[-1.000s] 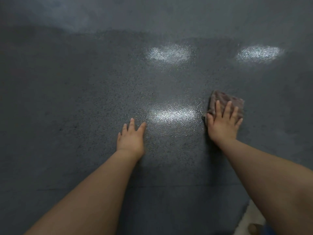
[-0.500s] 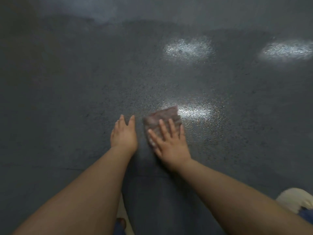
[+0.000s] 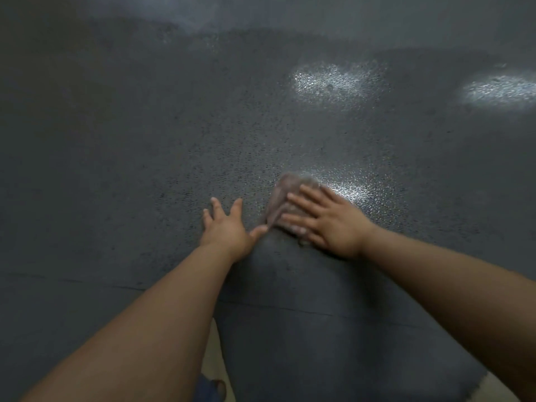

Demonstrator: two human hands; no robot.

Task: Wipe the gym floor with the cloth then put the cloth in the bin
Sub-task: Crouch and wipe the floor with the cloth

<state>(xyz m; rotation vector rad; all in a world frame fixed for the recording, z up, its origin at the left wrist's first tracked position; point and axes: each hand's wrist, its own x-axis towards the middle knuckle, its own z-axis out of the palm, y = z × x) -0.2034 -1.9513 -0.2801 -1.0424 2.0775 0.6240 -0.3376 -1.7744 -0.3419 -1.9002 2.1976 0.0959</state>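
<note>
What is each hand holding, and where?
Nothing is gripped. The right hand presses flat on the cloth, covering its near right part; the left hand rests on bare floor.

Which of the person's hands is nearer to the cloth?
Right. The right hand presses flat on the cloth; the left hand rests on the floor just beside it.

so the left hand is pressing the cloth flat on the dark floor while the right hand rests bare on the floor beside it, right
Not quite: the hands are swapped. In the head view the right hand presses the cloth flat on the dark floor, while the left hand rests bare on the floor beside it.
</note>
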